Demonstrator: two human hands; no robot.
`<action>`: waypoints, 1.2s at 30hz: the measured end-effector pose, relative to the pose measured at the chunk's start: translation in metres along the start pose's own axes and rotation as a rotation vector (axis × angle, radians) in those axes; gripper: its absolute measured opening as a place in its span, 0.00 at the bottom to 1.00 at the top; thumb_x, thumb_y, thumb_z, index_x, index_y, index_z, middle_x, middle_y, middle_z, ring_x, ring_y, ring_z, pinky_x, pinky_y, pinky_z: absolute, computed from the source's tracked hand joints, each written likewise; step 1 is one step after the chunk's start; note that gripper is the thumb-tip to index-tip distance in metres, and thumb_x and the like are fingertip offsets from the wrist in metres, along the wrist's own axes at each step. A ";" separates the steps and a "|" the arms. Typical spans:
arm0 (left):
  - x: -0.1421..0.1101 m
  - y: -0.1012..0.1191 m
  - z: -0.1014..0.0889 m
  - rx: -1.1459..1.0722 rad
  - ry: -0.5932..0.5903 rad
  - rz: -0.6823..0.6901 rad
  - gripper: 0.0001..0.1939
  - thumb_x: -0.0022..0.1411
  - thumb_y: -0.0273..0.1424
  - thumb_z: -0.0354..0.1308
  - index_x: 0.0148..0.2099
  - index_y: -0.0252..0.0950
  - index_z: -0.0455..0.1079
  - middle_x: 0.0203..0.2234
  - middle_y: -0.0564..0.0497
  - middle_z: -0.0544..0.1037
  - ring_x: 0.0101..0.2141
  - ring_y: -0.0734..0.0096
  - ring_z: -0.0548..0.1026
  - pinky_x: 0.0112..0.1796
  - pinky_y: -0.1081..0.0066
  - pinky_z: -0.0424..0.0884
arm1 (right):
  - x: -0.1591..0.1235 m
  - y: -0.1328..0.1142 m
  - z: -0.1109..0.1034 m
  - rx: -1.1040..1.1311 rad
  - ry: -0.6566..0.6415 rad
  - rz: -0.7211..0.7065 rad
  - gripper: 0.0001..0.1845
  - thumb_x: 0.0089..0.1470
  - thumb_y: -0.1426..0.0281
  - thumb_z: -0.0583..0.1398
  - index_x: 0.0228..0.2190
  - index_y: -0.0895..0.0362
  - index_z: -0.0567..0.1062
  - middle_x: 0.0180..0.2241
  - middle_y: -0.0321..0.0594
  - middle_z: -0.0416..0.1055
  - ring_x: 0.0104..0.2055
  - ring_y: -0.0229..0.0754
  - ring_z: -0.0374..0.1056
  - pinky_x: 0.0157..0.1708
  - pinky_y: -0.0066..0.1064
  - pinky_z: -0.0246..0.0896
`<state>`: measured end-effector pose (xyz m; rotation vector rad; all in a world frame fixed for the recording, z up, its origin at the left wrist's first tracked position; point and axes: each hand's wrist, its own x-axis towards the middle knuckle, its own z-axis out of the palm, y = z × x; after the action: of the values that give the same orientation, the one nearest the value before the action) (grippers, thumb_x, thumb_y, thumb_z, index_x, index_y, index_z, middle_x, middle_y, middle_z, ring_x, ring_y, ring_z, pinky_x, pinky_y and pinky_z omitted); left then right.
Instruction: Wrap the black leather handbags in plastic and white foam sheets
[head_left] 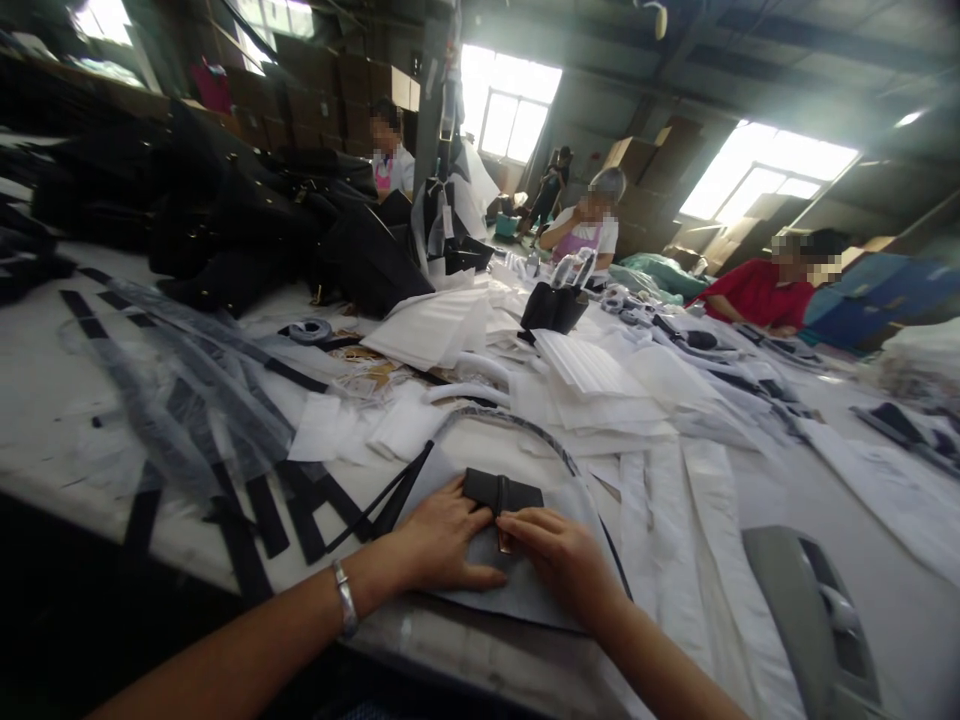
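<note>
In front of me at the table edge lies a handbag with a pale grey front (480,585) and dark edging. Its handle (525,416) arches up behind it, wrapped in clear film. Across the upper middle sits a black tab (484,488) with a narrow black strap (500,492) running down it. My left hand (442,540) lies flat on the bag, fingers and thumb apart, fingertips touching the tab's left side. My right hand (562,560) is closed in a pinch on the strap's lower part, beside a small shiny metal piece (504,541).
Film-wrapped black straps (217,420) spread out on the left. Behind the bag are white foam sheets (427,325) and a small black bag (555,305). A grey tape dispenser (810,610) stands at right. Black bags (225,200) are heaped at back left. Several people sit or stand beyond.
</note>
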<state>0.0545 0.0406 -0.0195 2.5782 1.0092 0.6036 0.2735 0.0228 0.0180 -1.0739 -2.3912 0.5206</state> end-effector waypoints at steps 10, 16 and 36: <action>0.001 0.003 -0.002 0.032 -0.003 0.034 0.32 0.55 0.54 0.62 0.54 0.39 0.71 0.50 0.46 0.77 0.55 0.53 0.69 0.62 0.57 0.53 | -0.014 0.018 0.019 0.026 0.035 0.014 0.14 0.62 0.62 0.60 0.46 0.52 0.80 0.47 0.45 0.76 0.49 0.49 0.73 0.49 0.42 0.71; -0.007 0.010 -0.004 0.140 0.097 0.066 0.28 0.61 0.53 0.56 0.50 0.35 0.72 0.40 0.42 0.79 0.46 0.51 0.75 0.57 0.48 0.61 | -0.015 0.018 0.022 0.027 0.038 0.061 0.11 0.59 0.64 0.62 0.43 0.51 0.81 0.43 0.44 0.75 0.45 0.46 0.73 0.46 0.38 0.71; -0.027 0.047 0.008 -0.019 -0.091 -0.010 0.21 0.67 0.18 0.50 0.60 0.33 0.64 0.55 0.43 0.73 0.53 0.62 0.74 0.54 0.66 0.72 | 0.007 0.009 0.007 -0.097 -0.199 -0.014 0.13 0.63 0.75 0.56 0.39 0.52 0.80 0.39 0.39 0.75 0.39 0.41 0.72 0.39 0.29 0.66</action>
<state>0.0671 -0.0126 -0.0141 2.5578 0.9812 0.4864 0.2708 0.0320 0.0094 -1.0911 -2.6192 0.5338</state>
